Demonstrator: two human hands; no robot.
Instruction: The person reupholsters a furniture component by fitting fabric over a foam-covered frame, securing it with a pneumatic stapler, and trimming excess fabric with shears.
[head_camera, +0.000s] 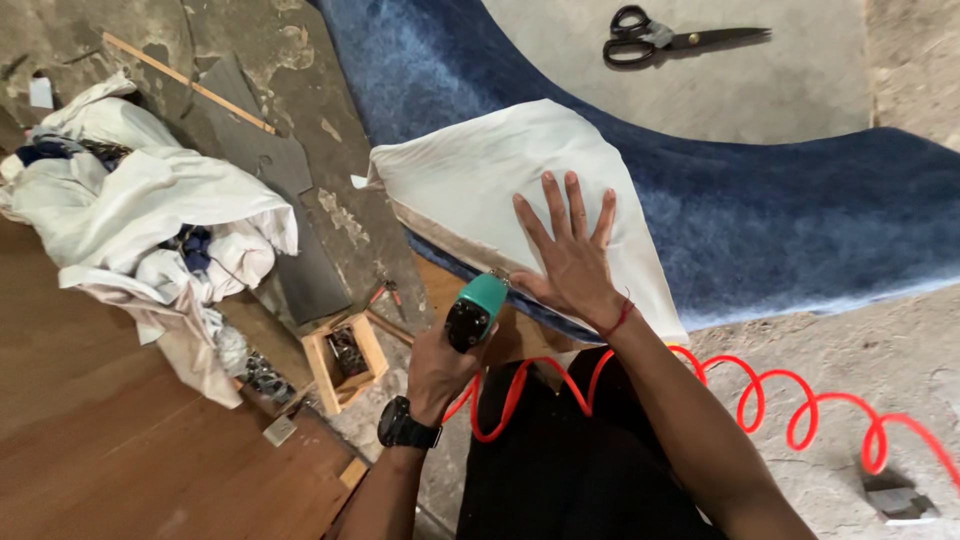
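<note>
My right hand (570, 262) lies flat, fingers spread, on a white cloth (470, 170) draped over the near edge of a curved blue upholstered piece (790, 220). A red thread is tied around that wrist. My left hand (437, 368), with a black watch on the wrist, grips a teal and black air staple gun (472, 310). The gun's nose points at the cloth's lower edge, just left of my right thumb. A red coiled air hose (790, 405) runs from the gun to the right across the floor.
Black scissors (650, 42) lie on the grey surface beyond the blue piece. A heap of white rags (140, 210) sits at the left beside a dark sheet (290, 200). A small wooden box (343, 362) and red-handled pliers (385, 292) lie near my left hand.
</note>
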